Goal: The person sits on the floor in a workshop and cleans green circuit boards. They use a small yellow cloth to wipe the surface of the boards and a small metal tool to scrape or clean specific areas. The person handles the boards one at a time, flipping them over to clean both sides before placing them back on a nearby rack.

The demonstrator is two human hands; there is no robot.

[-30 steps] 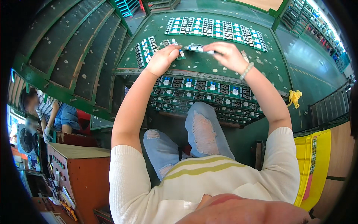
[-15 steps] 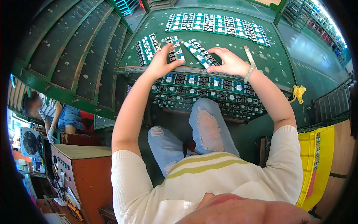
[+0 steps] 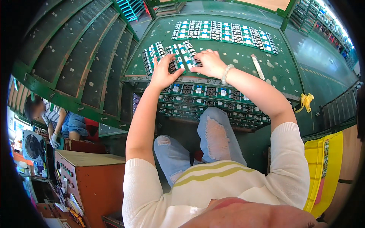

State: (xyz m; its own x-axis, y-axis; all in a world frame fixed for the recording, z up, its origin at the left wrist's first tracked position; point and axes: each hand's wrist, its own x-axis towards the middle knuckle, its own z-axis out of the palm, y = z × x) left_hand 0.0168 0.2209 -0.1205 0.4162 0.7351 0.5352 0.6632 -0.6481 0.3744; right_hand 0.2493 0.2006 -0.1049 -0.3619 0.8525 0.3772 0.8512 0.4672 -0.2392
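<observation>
Green table (image 3: 243, 62) front edge, both hands' fingers spread flat on circuit boards (image 3: 167, 55), left hand (image 3: 162, 72), right hand (image 3: 207, 62).

Bright, even daylight throughout; strongest in the upper right corner beyond the green counter (image 3: 243, 57), where detail washes out to near white. Soft, short shadows under the left hand (image 3: 162, 71) and right hand (image 3: 210, 63) on the counter. Dim beneath the counter's front edge. Strong fisheye bending of straight edges toward the rim; black vignette all round. Centre sharp; lower edge, below the counter, blurred and out of focus.
</observation>
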